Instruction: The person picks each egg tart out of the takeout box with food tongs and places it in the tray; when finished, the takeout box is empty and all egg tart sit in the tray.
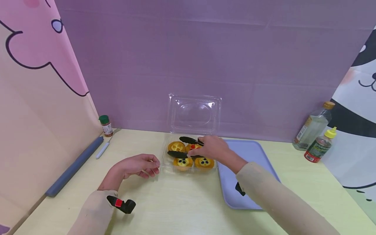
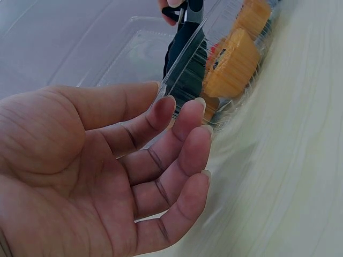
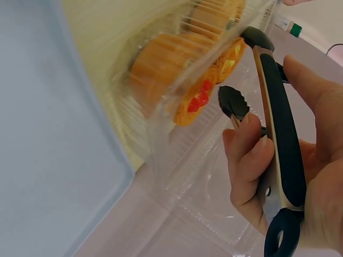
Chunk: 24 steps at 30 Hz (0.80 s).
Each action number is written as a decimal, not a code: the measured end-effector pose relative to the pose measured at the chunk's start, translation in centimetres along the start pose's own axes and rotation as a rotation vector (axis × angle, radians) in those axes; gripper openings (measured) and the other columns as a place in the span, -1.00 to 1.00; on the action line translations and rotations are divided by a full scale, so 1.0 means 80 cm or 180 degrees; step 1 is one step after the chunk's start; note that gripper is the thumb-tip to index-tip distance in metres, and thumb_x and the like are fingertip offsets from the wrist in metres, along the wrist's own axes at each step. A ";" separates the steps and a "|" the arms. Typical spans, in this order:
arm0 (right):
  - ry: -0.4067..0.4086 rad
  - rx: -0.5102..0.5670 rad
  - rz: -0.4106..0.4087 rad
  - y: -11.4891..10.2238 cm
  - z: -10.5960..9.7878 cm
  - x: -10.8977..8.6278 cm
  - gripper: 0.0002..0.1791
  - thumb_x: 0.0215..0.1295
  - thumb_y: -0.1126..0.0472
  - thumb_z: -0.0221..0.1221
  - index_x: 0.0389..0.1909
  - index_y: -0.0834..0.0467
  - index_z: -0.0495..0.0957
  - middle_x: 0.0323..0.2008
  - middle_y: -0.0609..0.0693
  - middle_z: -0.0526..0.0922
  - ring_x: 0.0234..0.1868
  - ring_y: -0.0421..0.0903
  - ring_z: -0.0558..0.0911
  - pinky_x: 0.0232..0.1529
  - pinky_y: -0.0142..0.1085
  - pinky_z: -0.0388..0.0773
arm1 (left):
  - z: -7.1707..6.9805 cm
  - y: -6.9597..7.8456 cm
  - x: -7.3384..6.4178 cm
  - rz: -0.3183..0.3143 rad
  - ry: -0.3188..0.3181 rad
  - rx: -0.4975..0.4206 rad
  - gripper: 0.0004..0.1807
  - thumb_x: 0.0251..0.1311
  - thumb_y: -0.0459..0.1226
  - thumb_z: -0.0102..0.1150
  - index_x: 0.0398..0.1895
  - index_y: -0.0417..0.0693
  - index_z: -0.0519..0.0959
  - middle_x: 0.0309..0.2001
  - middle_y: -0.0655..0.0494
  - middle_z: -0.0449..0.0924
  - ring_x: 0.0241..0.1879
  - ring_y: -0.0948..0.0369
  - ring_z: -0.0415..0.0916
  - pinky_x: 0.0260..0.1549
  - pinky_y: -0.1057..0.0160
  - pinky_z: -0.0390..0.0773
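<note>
Three things edge the left side of the worktop (image 1: 152, 209): a blue rod (image 1: 75, 166), a white-handled utensil (image 1: 102, 150) and a green-capped jar (image 1: 108, 129). Right of them, the left hand (image 1: 138, 166) is beside the near left corner of the clear box (image 1: 165, 166), its fingers loosely bent and its grip closed on nothing that I can make out; I cannot tell whether the fingertips touch the rim.

The box sits mid-scene at the far side, its lid (image 1: 195, 114) raised behind it. In it are four tarts: yellow-topped (image 1: 176, 147) at far left, berry-topped (image 1: 181, 162) at near left, red-topped (image 1: 192, 147) at far right, and a second berry one (image 1: 204, 162) at near right. Spread tongs (image 3: 284, 134) reach in from the right, one black head far, one near, apparently either side of the yellow-topped tart. The right hand (image 1: 212, 148) has its grip wrapped around the tongs, with the thumb on one arm and the fingers on the other.

I judge the step in hand to be lining up the tongs on that tart, with nothing picked up yet. Next calls for settling both heads against its sides, then a gentle squeeze, since the neighbours sit close. The lavender tray (image 1: 246, 153) lies just right of the box, its visible surface bare. At far right stand a tall bottle (image 1: 312, 129) and a yellow-capped one (image 1: 319, 147).
</note>
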State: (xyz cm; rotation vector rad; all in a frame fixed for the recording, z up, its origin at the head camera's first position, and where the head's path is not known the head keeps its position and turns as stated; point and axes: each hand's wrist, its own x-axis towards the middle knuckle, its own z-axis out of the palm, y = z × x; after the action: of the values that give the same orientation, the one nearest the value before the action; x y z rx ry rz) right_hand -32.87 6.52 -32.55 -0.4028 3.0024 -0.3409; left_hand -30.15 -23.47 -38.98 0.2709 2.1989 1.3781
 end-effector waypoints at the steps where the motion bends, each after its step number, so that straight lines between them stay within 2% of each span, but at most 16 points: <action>1: 0.0003 -0.0016 0.0009 -0.001 -0.001 0.000 0.03 0.03 -0.51 0.27 0.41 0.07 0.41 0.14 0.07 0.66 -0.67 -0.21 0.13 -0.65 -0.34 0.09 | 0.000 0.000 0.000 0.0004 -0.0002 -0.0005 -0.70 0.47 -0.18 0.03 0.03 -0.26 0.48 -0.15 0.00 0.63 -0.17 0.13 0.60 -0.14 0.16 0.62; 3: 0.0011 -0.0050 0.0019 -0.003 -0.004 0.001 0.02 0.02 -0.51 0.27 0.38 0.07 0.44 0.22 0.05 0.63 -0.67 -0.21 0.13 -0.65 -0.35 0.08 | -0.001 0.000 0.000 0.0004 0.0001 -0.0015 -0.70 0.47 -0.18 0.03 0.03 -0.25 0.48 -0.15 0.00 0.64 -0.17 0.13 0.61 -0.14 0.16 0.63; 5: -0.0025 -0.0076 0.0026 -0.005 -0.006 0.002 0.01 0.03 -0.50 0.27 0.38 0.08 0.45 -0.11 -0.01 0.72 -0.68 -0.22 0.10 -0.65 -0.35 0.06 | -0.001 0.001 0.000 -0.0001 0.0004 -0.0018 -0.69 0.47 -0.18 0.03 0.03 -0.26 0.48 -0.15 0.00 0.64 -0.17 0.13 0.61 -0.13 0.16 0.63; 6: -0.0041 -0.0089 0.0016 -0.006 -0.008 0.002 0.00 0.03 -0.49 0.28 0.37 0.08 0.45 -0.31 -0.06 0.68 -0.69 -0.22 0.07 -0.66 -0.36 0.05 | -0.001 0.001 0.000 -0.0002 0.0007 -0.0018 -0.69 0.47 -0.18 0.03 0.04 -0.26 0.48 -0.15 0.00 0.64 -0.17 0.14 0.61 -0.13 0.16 0.63; 8: -0.0095 -0.0096 0.0008 -0.008 -0.009 0.004 -0.01 0.04 -0.48 0.28 0.35 0.09 0.47 -0.62 -0.13 0.39 -0.71 -0.23 0.02 -0.66 -0.36 0.03 | -0.002 0.002 -0.001 -0.0006 0.0009 -0.0019 -0.69 0.47 -0.18 0.03 0.04 -0.26 0.48 -0.15 0.01 0.64 -0.17 0.13 0.61 -0.13 0.16 0.63; 9: -0.0120 -0.0113 -0.0003 -0.009 -0.010 0.005 -0.02 0.04 -0.49 0.28 0.34 0.10 0.48 -0.69 -0.14 0.24 -0.72 -0.23 0.00 -0.66 -0.37 0.02 | -0.002 0.002 -0.001 -0.0004 0.0008 -0.0020 -0.69 0.47 -0.18 0.04 0.04 -0.26 0.48 -0.15 0.01 0.64 -0.17 0.13 0.61 -0.13 0.16 0.63; 10: -0.0145 -0.0126 -0.0009 -0.010 -0.010 0.005 -0.03 0.04 -0.49 0.28 0.32 0.10 0.50 -0.72 -0.14 0.14 -0.72 -0.23 -0.01 -0.66 -0.36 0.02 | -0.002 0.002 -0.001 -0.0002 0.0007 -0.0023 -0.69 0.47 -0.18 0.04 0.04 -0.26 0.48 -0.14 0.00 0.64 -0.17 0.13 0.61 -0.12 0.15 0.63; 11: -0.0159 -0.0131 -0.0006 -0.011 -0.010 0.006 -0.04 0.04 -0.49 0.29 0.32 0.10 0.51 -0.72 -0.15 0.13 -0.72 -0.23 0.00 -0.66 -0.36 0.02 | -0.002 0.002 -0.002 0.0001 0.0006 -0.0026 -0.69 0.47 -0.18 0.04 0.04 -0.26 0.48 -0.14 0.00 0.64 -0.17 0.13 0.61 -0.12 0.15 0.62; 19: -0.0243 -0.0121 0.0039 -0.014 -0.010 0.008 -0.03 0.06 -0.48 0.28 0.36 0.10 0.47 -0.70 -0.13 0.19 -0.72 -0.22 0.07 -0.65 -0.36 0.06 | 0.000 0.004 -0.003 0.0009 0.0002 -0.0024 -0.68 0.47 -0.18 0.04 0.05 -0.26 0.48 -0.13 0.00 0.64 -0.15 0.11 0.60 -0.10 0.13 0.62; 22: -0.0265 -0.0030 0.0050 -0.014 -0.009 0.008 -0.02 0.06 -0.47 0.29 0.36 0.11 0.46 -0.74 -0.12 0.29 -0.73 -0.18 0.37 -0.66 -0.37 0.13 | 0.001 0.005 -0.004 0.0009 0.0009 -0.0021 -0.69 0.46 -0.19 0.04 0.05 -0.26 0.49 -0.13 0.00 0.64 -0.14 0.10 0.60 -0.09 0.13 0.61; 24: -0.0299 0.0046 0.0057 -0.014 -0.008 0.007 -0.03 0.06 -0.46 0.29 0.34 0.12 0.47 -0.70 -0.11 0.41 -0.62 -0.09 0.60 -0.66 -0.38 0.21 | 0.002 0.005 -0.004 -0.0008 0.0011 -0.0026 -0.70 0.46 -0.19 0.04 0.05 -0.25 0.49 -0.14 0.01 0.65 -0.14 0.09 0.60 -0.09 0.12 0.61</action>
State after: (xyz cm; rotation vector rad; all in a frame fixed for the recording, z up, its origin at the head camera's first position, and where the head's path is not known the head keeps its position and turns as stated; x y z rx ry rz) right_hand -33.23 5.45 -31.74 -0.3794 2.9085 -0.3323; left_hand -29.82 -23.31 -38.53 0.2627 2.1954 1.3868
